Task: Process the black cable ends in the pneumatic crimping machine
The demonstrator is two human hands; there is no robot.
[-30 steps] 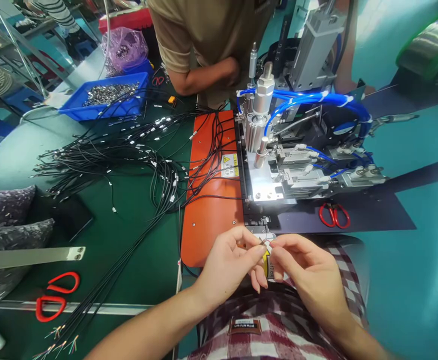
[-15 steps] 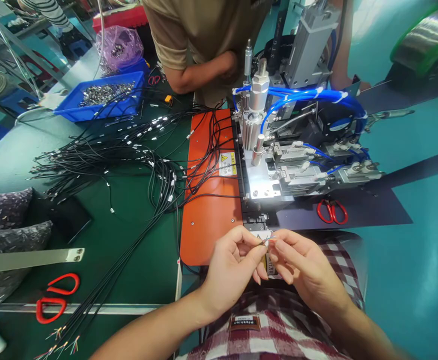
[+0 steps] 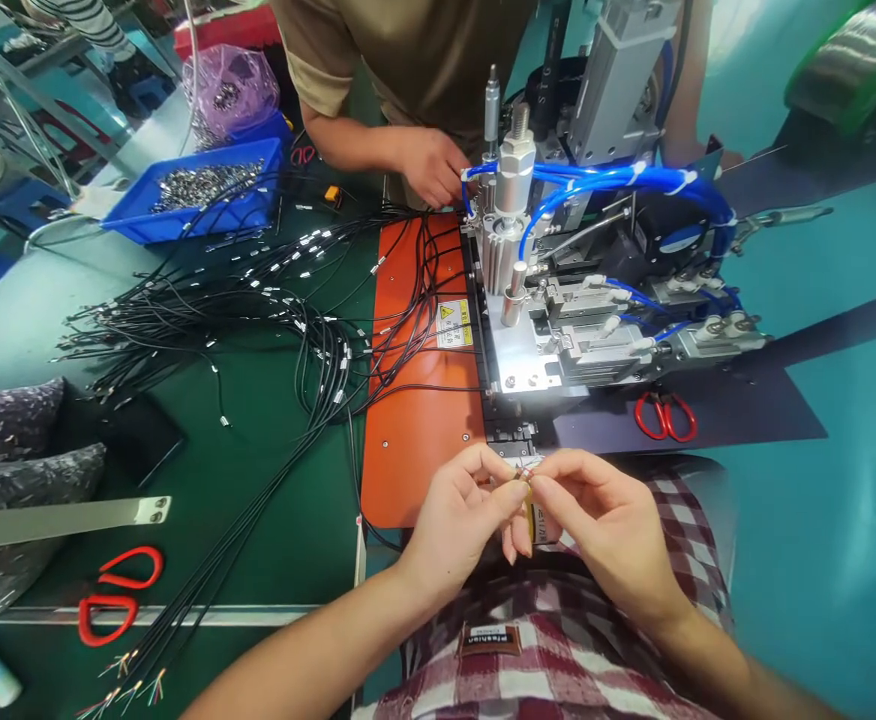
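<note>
My left hand (image 3: 462,525) is closed in a pinch on the end of a cable whose thin stripped wires (image 3: 526,469) poke out between the fingertips. Opposite it, my right hand (image 3: 609,525) pinches those same fine wires, its fingertips almost touching the left ones. Both hands are in front of the machine's near edge, above my lap. Close beyond them lies the orange plate (image 3: 423,455), crossed at its far part by black cables (image 3: 325,395) with small white and metal ends. The rest of the held cable is hidden by my left hand.
A metal machine (image 3: 528,350) with blue air hoses stands ahead. Red-handled scissors (image 3: 665,416) lie right of it, another red-handled pair (image 3: 119,597) at left. A blue bin (image 3: 134,222) holds small metal parts. A co-worker's hand (image 3: 434,168) is at the machine's far side.
My right hand has shifted slightly left, its fingertips closing in on the wires by my left hand. The co-worker's hand has come forward to the far side of the machine.
</note>
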